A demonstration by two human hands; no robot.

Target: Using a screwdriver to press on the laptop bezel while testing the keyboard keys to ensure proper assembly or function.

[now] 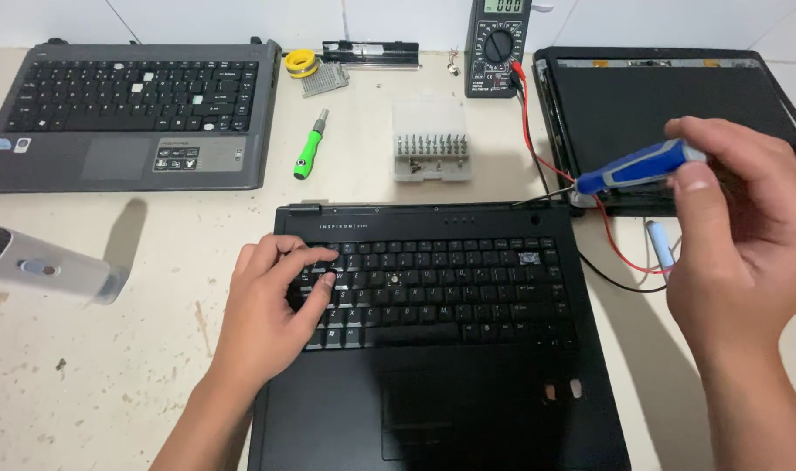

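A: Item one, centre of bench (84,375)?
B: Black laptop base (468,384), lid off, keyboard up. One key near the upper right looks out of line.

A: Left hand (272,305)?
B: Flat on the left part of the black keyboard, fingers loosely curled and pressing on the keys; it grips nothing.

A: Right hand (738,235)?
B: Raised over the right side of the bench, fingers closed round a blue screwdriver (638,167). The tip points left, just above the laptop's upper right corner.

A: Back row, left to right?
B: Grey laptop (128,118), some keys missing; yellow solder reel (300,62); small white breadboard (326,80); green screwdriver (309,146), lying loose; clear bit case (431,139) with bits standing in rows; multimeter (496,48), its red and black leads (581,235) trailing down the bench; black screen panel (668,113), lying flat behind the right hand.

A: Left edge?
B: Grey and white tool (40,262), partly out of frame; kind unclear.

A: Anything else?
B: A pale blue pen-like thing (660,244), just right of the black laptop.
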